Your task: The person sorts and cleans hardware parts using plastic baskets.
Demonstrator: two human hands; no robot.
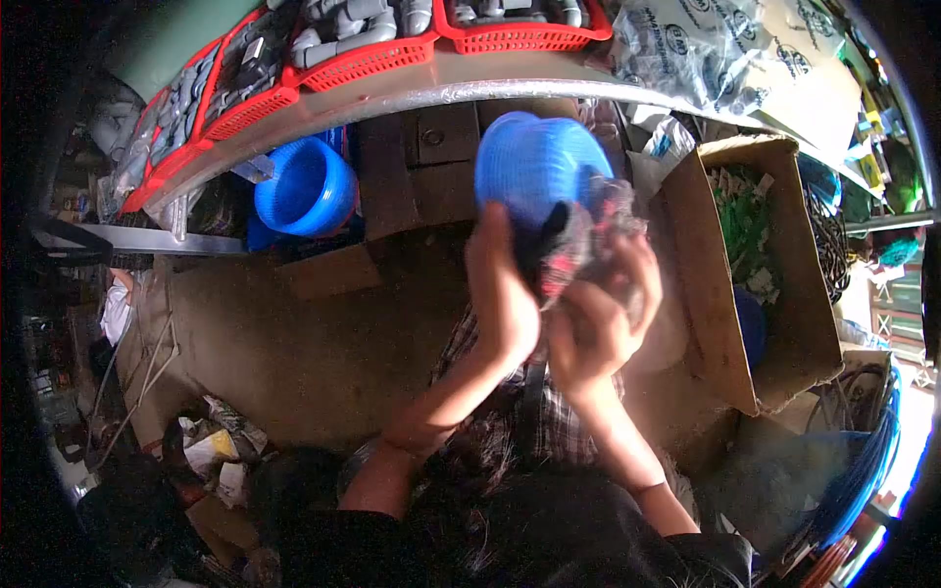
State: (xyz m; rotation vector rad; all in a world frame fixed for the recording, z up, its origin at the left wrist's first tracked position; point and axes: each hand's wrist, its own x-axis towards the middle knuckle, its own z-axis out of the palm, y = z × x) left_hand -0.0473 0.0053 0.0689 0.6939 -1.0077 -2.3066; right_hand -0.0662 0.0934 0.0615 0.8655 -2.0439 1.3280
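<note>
A blue plastic basket (537,169) is held up in front of my body, tilted, its ribbed side showing. My left hand (502,294) lies along its lower left side, with the fingers partly hidden behind it. My right hand (608,309) is closed round a crumpled dark, grey and red cloth (578,245), which touches the basket's lower right side. The cloth and the fingers are blurred by motion.
Red baskets (365,61) of grey pipe fittings line a metal-edged shelf (412,98) ahead. Another blue basket (306,186) stands below it at the left. An open cardboard box (708,284) with green material is at the right. A person (118,306) is far left.
</note>
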